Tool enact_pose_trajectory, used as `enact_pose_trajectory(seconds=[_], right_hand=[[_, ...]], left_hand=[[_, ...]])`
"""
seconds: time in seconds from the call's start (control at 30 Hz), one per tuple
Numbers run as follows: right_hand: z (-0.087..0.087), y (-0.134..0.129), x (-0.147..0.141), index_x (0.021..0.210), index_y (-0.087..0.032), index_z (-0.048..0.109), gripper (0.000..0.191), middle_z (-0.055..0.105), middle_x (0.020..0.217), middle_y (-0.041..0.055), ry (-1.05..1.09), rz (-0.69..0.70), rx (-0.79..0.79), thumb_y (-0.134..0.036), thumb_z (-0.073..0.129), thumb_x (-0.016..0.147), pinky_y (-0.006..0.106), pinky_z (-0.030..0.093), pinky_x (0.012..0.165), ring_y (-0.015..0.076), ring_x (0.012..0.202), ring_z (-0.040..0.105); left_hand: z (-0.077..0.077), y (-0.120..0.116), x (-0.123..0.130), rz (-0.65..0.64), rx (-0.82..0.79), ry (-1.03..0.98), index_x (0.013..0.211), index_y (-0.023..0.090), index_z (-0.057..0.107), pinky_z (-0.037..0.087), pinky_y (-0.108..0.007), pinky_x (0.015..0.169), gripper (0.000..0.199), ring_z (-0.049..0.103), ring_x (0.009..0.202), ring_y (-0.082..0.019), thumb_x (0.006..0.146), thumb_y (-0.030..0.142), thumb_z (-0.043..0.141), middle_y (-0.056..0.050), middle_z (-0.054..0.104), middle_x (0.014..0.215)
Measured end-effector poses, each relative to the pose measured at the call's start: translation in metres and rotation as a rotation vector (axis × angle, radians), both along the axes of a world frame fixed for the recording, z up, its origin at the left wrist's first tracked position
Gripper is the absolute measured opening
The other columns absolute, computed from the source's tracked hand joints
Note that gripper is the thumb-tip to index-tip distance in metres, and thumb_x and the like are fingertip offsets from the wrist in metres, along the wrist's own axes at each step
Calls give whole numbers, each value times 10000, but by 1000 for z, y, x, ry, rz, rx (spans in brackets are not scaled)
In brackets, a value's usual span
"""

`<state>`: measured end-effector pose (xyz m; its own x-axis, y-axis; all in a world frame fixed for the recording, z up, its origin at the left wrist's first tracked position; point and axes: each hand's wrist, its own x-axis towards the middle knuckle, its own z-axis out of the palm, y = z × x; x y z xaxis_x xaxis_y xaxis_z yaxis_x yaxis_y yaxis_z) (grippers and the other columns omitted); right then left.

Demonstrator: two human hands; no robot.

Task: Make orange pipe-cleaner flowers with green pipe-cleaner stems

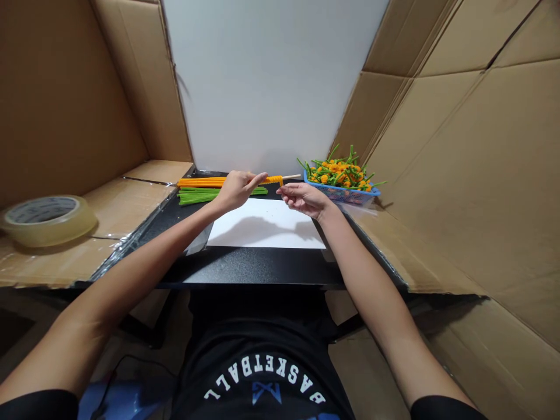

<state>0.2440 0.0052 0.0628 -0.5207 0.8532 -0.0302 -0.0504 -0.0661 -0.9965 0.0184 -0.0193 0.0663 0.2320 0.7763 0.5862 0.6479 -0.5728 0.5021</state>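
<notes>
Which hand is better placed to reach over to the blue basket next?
The right, I'd judge: the right hand is just beside the basket, pinching only the orange strand, while the left hand is farther away, holding the stick.

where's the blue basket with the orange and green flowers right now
In the head view, the blue basket sits at the back right of the black table, just beyond the right hand.

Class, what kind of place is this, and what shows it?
Probably a small craft workstation: orange stems and green stems lie ready on a black table, and a blue basket holds orange-and-green flower-like pieces.
</notes>
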Motion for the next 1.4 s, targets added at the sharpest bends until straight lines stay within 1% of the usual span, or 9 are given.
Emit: enact_pose_trajectory(seconds=[0.13,0.4,0.63,0.8,0.9,1.03,1.2,1.3,1.4], right_hand=[[2,-1,4,763,-131,694,179,524,625,-32,43,48,3,-238,838,753,180,314,457,38,535,403],[-2,1,6,658,-132,691,231,490,534,-42,-121,78,76,-255,878,598,207,242,457,49,510,367],[-10,4,-3,617,-142,710,138,518,476,-19,-353,-233,303,-236,810,636,259,263,488,86,484,390],[-14,-2,-16,687,-155,715,109,640,630,20,-519,-516,943,-225,686,764,285,374,617,133,598,512],[-15,-5,-17,691,-169,683,182,636,685,35,-612,-553,1187,-230,616,848,289,372,656,147,639,515],[-12,-6,-11,790,-183,706,243,642,786,61,-728,-473,1289,-283,551,947,294,357,677,166,695,527],[-7,-9,-6,1015,-198,761,291,685,925,93,-891,-424,1376,-267,479,998,311,338,690,198,802,561],[-6,-10,-7,1151,-216,755,312,704,978,94,-870,-411,1378,-306,495,1004,316,354,712,208,860,572],[-9,-8,-9,979,-198,798,288,707,916,90,-781,-454,1300,-362,561,977,328,380,747,213,862,564]], left_hand=[[2,2,-4,-259,-216,-27,533,214,308,171,-275,498,662,202,480,-80,911,751,386,44,259,503],[4,9,-22,-311,-276,381,605,178,569,247,-276,524,587,327,467,-91,970,612,420,7,448,521],[-5,1,-8,83,55,675,747,178,745,316,-295,629,652,574,627,-183,1024,587,318,-84,642,636],[-10,-3,6,337,43,490,744,156,727,333,-302,653,663,614,700,-223,1019,599,318,-118,666,683],[-13,1,8,302,-48,271,597,173,616,300,-297,608,675,525,591,-178,1001,632,331,-59,550,549],[-14,10,5,138,-286,27,494,200,374,248,-303,547,646,335,473,-114,964,642,417,16,325,457],[-16,18,-2,-93,-616,-137,574,239,289,197,-310,467,562,185,441,-95,973,628,359,55,212,496],[-16,22,-9,-245,-673,-114,587,249,268,215,-309,445,537,170,440,-101,987,606,293,54,184,496],[-15,24,-13,-160,-622,-47,565,242,351,224,-304,441,570,212,424,-103,954,660,351,36,247,460]])
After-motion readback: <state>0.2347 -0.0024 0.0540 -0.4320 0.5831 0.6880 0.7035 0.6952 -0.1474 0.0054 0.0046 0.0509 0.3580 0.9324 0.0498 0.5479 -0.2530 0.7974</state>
